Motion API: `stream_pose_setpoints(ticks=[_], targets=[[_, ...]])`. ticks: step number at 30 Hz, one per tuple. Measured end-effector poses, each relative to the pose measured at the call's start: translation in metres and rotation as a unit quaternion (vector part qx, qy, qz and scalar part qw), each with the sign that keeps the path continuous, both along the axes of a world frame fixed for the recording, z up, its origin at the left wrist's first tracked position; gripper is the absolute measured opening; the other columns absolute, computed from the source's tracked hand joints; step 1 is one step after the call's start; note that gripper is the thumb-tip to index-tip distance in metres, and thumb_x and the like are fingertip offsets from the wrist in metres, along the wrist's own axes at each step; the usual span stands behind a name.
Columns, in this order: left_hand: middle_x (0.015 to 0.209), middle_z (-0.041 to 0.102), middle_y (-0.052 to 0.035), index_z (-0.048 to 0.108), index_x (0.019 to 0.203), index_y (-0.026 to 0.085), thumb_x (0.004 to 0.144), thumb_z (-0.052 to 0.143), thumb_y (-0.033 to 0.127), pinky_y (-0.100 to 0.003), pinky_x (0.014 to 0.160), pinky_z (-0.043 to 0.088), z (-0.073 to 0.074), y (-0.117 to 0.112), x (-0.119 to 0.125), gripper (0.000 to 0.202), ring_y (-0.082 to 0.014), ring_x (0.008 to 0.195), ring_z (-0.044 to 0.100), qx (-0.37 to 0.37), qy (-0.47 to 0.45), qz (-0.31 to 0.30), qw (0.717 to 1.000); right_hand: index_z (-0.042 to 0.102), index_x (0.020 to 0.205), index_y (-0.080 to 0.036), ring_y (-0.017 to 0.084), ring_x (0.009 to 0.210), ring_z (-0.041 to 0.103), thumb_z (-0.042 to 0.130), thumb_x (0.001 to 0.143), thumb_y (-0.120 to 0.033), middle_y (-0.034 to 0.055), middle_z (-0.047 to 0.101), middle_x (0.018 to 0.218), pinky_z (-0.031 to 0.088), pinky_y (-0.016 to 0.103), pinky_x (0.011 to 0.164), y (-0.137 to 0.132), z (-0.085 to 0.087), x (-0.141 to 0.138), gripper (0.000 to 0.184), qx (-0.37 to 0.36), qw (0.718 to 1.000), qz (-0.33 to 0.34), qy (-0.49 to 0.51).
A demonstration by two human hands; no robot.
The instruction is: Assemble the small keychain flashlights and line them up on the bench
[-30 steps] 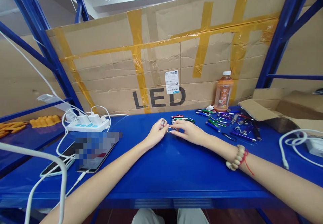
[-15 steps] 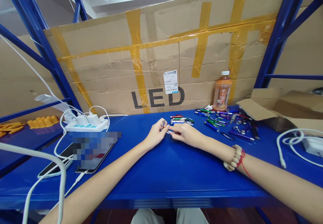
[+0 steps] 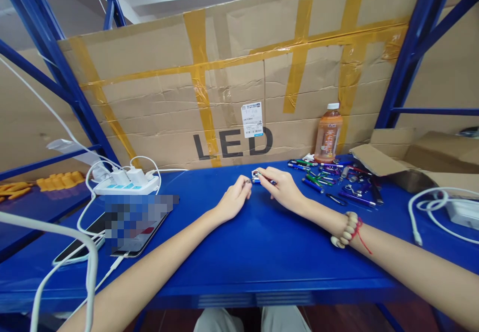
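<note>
My left hand (image 3: 235, 198) is closed just left of the table's middle, fingertips pinched on a small shiny thing mostly hidden by them. My right hand (image 3: 283, 188) reaches over a small group of slim metal tubes (image 3: 256, 181), its fingers curled in a pinch. A thin dark tube with a silvery end shows at its fingertips; most of it is covered. To the right lies a loose heap of coloured metal tubes (image 3: 352, 198), blue, green, purple and red, some with clips or rings. A beaded bracelet (image 3: 345, 230) is on my right wrist.
Behind stands a taped cardboard sheet (image 3: 164, 117), with a drink bottle (image 3: 328, 135) before it. An open carton (image 3: 396, 167) and a white cable (image 3: 415, 222) lie right. Left are a power strip (image 3: 127, 187), a phone (image 3: 78, 245) and a tablet (image 3: 149, 237).
My hands have parted. The right hand has moved up and slightly right, over the small group of tubes, with its thin piece; the left has stayed nearly in place, still closed.
</note>
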State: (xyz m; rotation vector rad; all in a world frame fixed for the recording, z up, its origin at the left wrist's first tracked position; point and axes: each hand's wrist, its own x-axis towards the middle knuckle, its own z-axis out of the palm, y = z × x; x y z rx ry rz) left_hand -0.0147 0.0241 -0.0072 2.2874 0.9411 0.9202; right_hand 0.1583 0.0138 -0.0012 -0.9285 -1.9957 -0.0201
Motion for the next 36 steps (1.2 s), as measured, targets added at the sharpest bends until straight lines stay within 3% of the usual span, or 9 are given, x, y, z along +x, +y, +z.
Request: stream_pose_setpoints(ticks=[5, 13, 16, 20, 23, 28, 33, 36], targets=[[0.067, 0.053, 0.0042, 0.040, 0.088, 0.020, 0.091, 0.027, 0.035, -0.022, 0.068, 0.036, -0.001, 0.001, 0.000, 0.020, -0.0110, 0.065, 0.050, 0.026, 0.046, -0.026, 0.998, 0.059, 0.102, -0.016, 0.015, 0.080, 0.056, 0.038, 0.090, -0.027, 0.0063, 0.060, 0.087, 0.043, 0.026, 0.075, 0.003, -0.005, -0.003, 0.027, 0.035, 0.998, 0.049, -0.030], [0.064, 0.055, 0.0045, 0.040, 0.088, 0.020, 0.091, 0.026, 0.036, -0.021, 0.061, 0.037, -0.001, 0.000, -0.001, 0.022, -0.0099, 0.057, 0.049, -0.001, -0.010, -0.011, 1.000, 0.060, 0.102, -0.017, 0.016, 0.088, 0.057, 0.037, 0.089, -0.027, 0.0067, 0.062, 0.092, 0.041, 0.028, 0.082, 0.003, -0.004, -0.003, 0.028, 0.015, 0.999, 0.034, -0.024], [0.072, 0.057, 0.0032, 0.044, 0.091, 0.021, 0.090, 0.031, 0.037, -0.022, 0.064, 0.039, -0.001, 0.002, -0.001, 0.021, -0.0109, 0.064, 0.051, 0.012, -0.004, 0.032, 0.999, 0.059, 0.103, -0.018, 0.016, 0.086, 0.057, 0.038, 0.089, -0.031, 0.0058, 0.062, 0.092, 0.042, 0.029, 0.079, 0.002, -0.005, -0.003, 0.028, -0.040, 0.998, 0.031, -0.024], [0.088, 0.057, 0.0003, 0.049, 0.090, 0.021, 0.083, 0.046, 0.033, -0.025, 0.074, 0.039, -0.004, 0.006, -0.001, 0.014, -0.0144, 0.081, 0.053, 0.040, 0.030, 0.034, 0.998, 0.046, 0.116, -0.016, 0.011, 0.061, 0.055, 0.042, 0.086, -0.041, 0.0011, 0.058, 0.077, 0.043, 0.023, 0.060, 0.006, -0.010, -0.002, 0.039, -0.191, 0.979, 0.063, 0.017], [0.085, 0.054, 0.0002, 0.045, 0.094, 0.020, 0.079, 0.051, 0.025, -0.025, 0.072, 0.040, -0.007, 0.009, -0.001, 0.017, -0.0137, 0.078, 0.052, 0.038, 0.031, 0.037, 0.998, 0.052, 0.108, -0.015, 0.008, 0.053, 0.052, 0.045, 0.084, -0.039, -0.0013, 0.057, 0.068, 0.039, 0.020, 0.054, 0.010, -0.010, 0.001, 0.034, -0.223, 0.971, 0.086, -0.021], [0.085, 0.051, 0.0002, 0.039, 0.100, 0.020, 0.074, 0.055, 0.022, -0.026, 0.068, 0.041, -0.013, 0.013, -0.002, 0.031, -0.0122, 0.070, 0.048, 0.052, 0.036, 0.085, 0.994, 0.063, 0.093, -0.023, 0.011, 0.066, 0.054, 0.047, 0.083, -0.032, -0.0011, 0.063, 0.073, 0.032, 0.020, 0.055, 0.012, -0.003, 0.012, 0.021, -0.182, 0.973, -0.041, -0.133], [0.089, 0.051, -0.0017, 0.041, 0.099, 0.020, 0.073, 0.055, 0.023, -0.027, 0.069, 0.041, -0.014, 0.013, -0.002, 0.030, -0.0129, 0.072, 0.047, 0.059, 0.050, 0.109, 0.991, 0.063, 0.093, -0.026, 0.016, 0.076, 0.058, 0.047, 0.082, -0.036, 0.0006, 0.065, 0.082, 0.031, 0.021, 0.054, 0.012, 0.006, 0.023, 0.023, -0.190, 0.943, -0.199, -0.186], [0.089, 0.051, -0.0017, 0.042, 0.098, 0.020, 0.073, 0.054, 0.023, -0.028, 0.070, 0.041, -0.012, 0.012, -0.002, 0.028, -0.0132, 0.073, 0.047, 0.063, 0.054, 0.104, 0.991, 0.063, 0.094, -0.027, 0.017, 0.079, 0.058, 0.053, 0.078, -0.035, 0.0007, 0.065, 0.084, 0.034, 0.022, 0.057, 0.011, 0.009, 0.025, 0.021, -0.188, 0.925, -0.247, -0.218]])
